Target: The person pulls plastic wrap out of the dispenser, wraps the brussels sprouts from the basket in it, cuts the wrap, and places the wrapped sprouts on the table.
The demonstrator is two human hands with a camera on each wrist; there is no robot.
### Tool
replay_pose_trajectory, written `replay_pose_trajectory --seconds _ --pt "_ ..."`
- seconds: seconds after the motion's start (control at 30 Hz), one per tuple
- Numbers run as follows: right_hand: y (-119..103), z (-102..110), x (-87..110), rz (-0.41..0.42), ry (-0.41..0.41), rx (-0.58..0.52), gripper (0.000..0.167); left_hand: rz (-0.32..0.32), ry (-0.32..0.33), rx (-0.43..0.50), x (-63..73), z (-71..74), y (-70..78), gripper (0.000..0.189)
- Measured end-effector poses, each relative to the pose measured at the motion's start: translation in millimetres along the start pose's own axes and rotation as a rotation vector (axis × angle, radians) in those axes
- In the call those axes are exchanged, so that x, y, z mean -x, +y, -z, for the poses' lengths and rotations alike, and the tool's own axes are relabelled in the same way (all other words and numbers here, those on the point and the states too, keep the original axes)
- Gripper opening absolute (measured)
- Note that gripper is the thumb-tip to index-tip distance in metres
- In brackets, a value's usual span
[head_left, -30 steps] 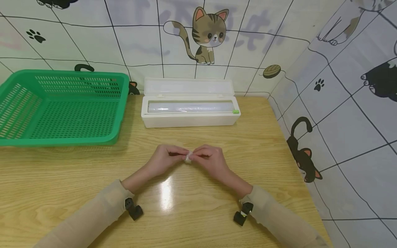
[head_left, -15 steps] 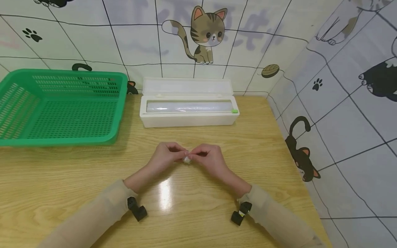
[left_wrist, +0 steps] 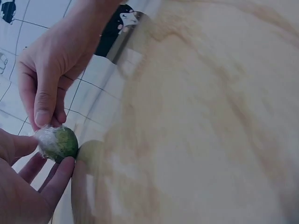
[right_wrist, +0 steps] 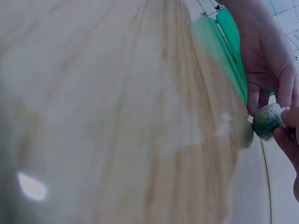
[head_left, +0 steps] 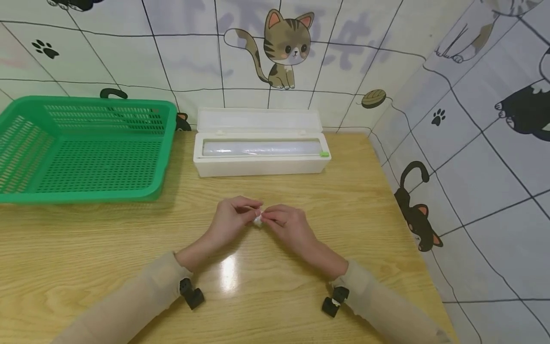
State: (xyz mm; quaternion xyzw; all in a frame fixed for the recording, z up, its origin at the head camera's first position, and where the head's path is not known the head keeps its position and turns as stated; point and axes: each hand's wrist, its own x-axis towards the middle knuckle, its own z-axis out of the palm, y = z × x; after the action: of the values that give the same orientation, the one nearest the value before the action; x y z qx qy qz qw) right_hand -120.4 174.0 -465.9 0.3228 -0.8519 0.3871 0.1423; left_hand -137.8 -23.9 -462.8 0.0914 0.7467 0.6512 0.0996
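A small round green fruit (left_wrist: 66,143), wrapped in clear cling film (left_wrist: 46,137), sits low over the wooden table. It shows only as a pale bit between the fingertips in the head view. My left hand (head_left: 229,220) holds the fruit with thumb and curled fingers; in the left wrist view its fingers lie along the fruit's side and underside. From the other side, my right hand (head_left: 294,227) pinches the gathered film at one end of the fruit. Both hands meet fingertip to fingertip. The fruit's kind is unclear through the film.
Behind the hands stands a white cling film dispenser (head_left: 262,167), lid (head_left: 259,120) raised, with a film roll (head_left: 262,148) inside and a green slider (head_left: 324,154) at its right. A green plastic basket (head_left: 86,196) is at the back left. Cat-patterned walls border the table (head_left: 352,205).
My fingers shift slightly around the wrapped fruit, the right ones working at the film. Both hands stay at the same spot over the table. The dispenser and basket have not moved.
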Motion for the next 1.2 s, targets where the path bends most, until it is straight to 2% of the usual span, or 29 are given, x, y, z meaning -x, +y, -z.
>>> replay_pose_trajectory --seconds 0.1,0.17,0.3,0.37,0.7,0.83,0.9,0.97,1.03,1.13,1.2 --pt "2 1 0.6 0.1 -0.021 0.076 0.014 -0.054 0.027 -0.034 1.0 -1.7 1.2 0.025" --pt "3 1 0.6 0.13 -0.024 0.083 0.015 -0.098 0.042 -0.066 1.0 -2.7 1.2 0.023" --pt "4 2 0.2 0.143 -0.019 0.073 0.015 -0.201 0.033 -0.138 -0.3 -2.5 -2.4 0.017" --pt "4 2 0.4 0.137 -0.02 0.062 0.015 -0.224 0.012 -0.164 -1.6 -1.1 -4.6 0.015" --pt "6 3 2.2 0.121 -0.053 0.061 0.014 -0.211 -0.113 -0.243 -1.7 9.7 -4.7 0.014" --pt "7 2 1.9 0.13 -0.047 0.046 0.017 -0.177 -0.07 -0.233 -1.5 9.7 -3.8 0.014" --pt "7 1 1.6 0.137 -0.045 0.035 0.016 -0.183 -0.038 -0.223 -1.2 9.3 -3.4 0.016" --pt "7 0 1.4 0.143 -0.047 0.03 0.016 -0.231 -0.024 -0.251 -0.7 9.4 -3.2 0.017" --pt "8 0 1.7 0.13 -0.049 0.018 0.016 -0.296 -0.04 -0.296 -0.2 9.6 -1.9 0.019" --pt "8 0 2.1 0.091 -0.052 -0.007 0.017 -0.383 -0.096 -0.376 0.6 10.6 0.3 0.019" --pt "9 1 2.3 0.065 -0.055 -0.019 0.017 -0.4 -0.143 -0.391 1.1 11.4 1.6 0.019"
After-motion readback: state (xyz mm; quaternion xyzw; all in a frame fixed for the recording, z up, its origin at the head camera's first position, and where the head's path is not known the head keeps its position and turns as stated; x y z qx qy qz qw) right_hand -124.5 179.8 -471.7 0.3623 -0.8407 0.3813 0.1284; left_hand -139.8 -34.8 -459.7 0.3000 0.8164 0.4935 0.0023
